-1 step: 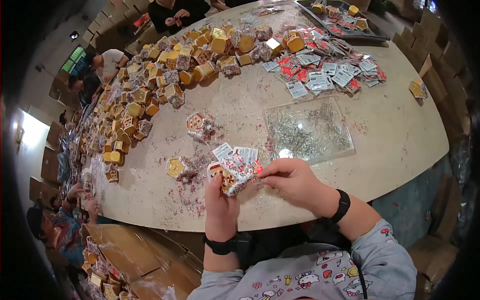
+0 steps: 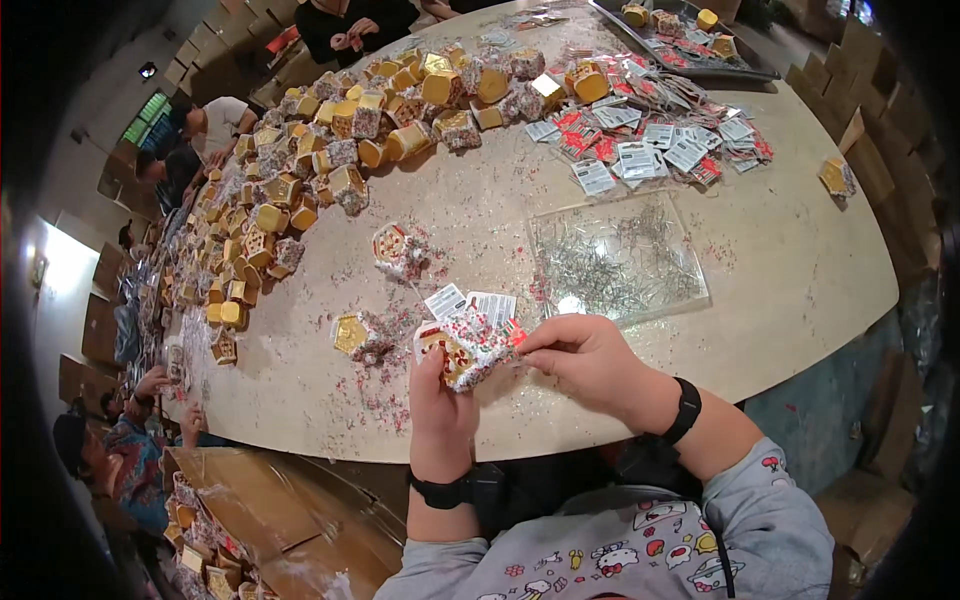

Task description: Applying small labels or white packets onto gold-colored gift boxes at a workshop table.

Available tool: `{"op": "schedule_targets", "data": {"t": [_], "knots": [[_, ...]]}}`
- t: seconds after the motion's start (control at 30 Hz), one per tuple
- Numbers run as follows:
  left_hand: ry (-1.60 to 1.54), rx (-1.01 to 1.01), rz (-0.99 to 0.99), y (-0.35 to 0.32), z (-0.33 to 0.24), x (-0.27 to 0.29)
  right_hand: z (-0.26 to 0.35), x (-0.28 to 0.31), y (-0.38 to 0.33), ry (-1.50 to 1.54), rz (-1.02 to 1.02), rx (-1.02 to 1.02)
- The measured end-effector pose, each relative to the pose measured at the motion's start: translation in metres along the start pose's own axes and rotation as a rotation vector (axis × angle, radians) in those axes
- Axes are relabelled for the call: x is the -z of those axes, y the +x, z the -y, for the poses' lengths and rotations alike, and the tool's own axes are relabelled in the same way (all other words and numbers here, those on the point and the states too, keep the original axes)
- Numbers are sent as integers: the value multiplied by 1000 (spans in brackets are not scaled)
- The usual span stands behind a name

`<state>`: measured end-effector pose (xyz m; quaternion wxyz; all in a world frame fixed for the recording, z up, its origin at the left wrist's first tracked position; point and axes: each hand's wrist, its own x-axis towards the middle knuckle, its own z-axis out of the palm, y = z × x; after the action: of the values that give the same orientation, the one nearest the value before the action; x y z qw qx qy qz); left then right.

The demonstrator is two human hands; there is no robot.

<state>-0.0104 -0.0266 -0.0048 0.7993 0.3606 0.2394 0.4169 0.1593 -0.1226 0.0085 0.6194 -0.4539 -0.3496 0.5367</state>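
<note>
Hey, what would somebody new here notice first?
Probably the heap of gold, speckled pieces curving over the far and left parts of the table. Nearer, the left hand holds a speckled piece, the right hand at its edge. Beyond lies a clear tray.

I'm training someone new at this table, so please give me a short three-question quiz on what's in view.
1. Which hand cups a sprinkle-coated piece?
2. True or false: the square clear tray holds gold blocks.
3. Which stands on the far side of the table: A) a dark tray, B) a blue bottle, C) a bucket?

Key: 1. The left hand. 2. False: it holds thin metal pieces. 3. A.
</note>
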Motion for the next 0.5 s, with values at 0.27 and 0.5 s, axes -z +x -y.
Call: {"op": "schedule_targets", "data": {"t": [0.27,0.5], "knots": [[108,-46,-15,-2,-1,-6,2,0,-1,40,29,-51],[13,16,-3,4,6,1,3,1,0,19,46,-3]]}}
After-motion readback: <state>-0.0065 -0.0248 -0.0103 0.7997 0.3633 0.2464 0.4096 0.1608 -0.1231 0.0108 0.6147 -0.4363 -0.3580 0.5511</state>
